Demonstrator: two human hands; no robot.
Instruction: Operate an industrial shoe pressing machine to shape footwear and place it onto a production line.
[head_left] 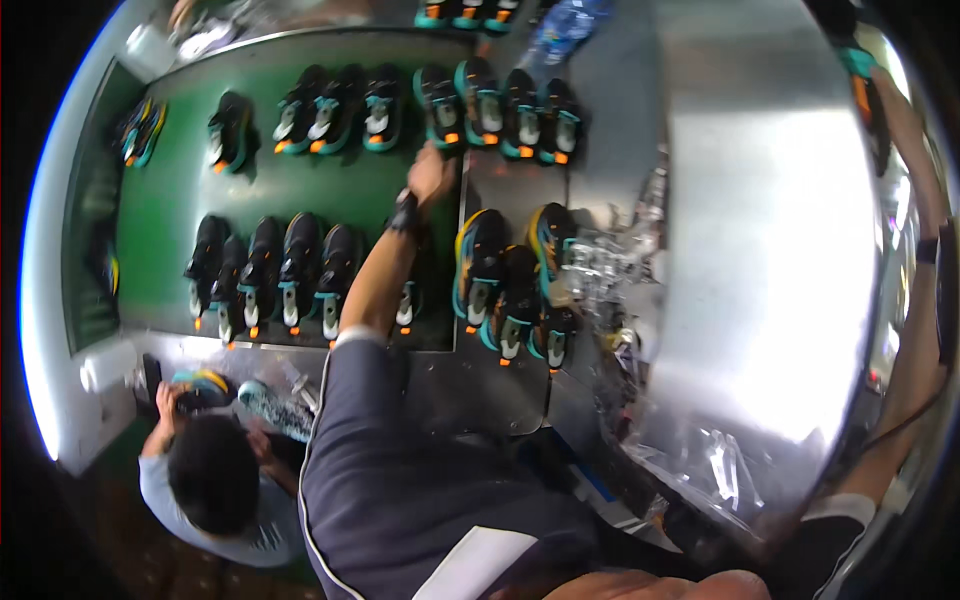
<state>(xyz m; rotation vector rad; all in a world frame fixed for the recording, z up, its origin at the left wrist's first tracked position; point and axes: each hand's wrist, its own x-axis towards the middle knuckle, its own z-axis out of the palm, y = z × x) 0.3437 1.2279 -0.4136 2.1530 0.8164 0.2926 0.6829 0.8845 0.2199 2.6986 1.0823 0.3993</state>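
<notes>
My left arm reaches out over the green conveyor belt (160, 260). At its end, my left hand (429, 174) meets the heel end of a black shoe (437, 100) with an orange tab; its fingers are blurred, so their grip is unclear. At the far right edge, my right hand (897, 105) is closed on a dark shoe (868, 110) with teal and orange parts, partly cut off by the picture's rim. More black shoes (522, 112) with teal soles stand in the row right of my left hand. Nearer me, another group of shoes (481, 262) rests on the metal surface beside the belt.
Several shoes (300, 262) line the belt's near side. A co-worker (213, 475) at lower left handles a shoe (203, 388). Clear plastic pieces (610, 265) lie beside a shiny metal panel (765, 250). Blue-tinted plastic (568, 30) sits at the far side.
</notes>
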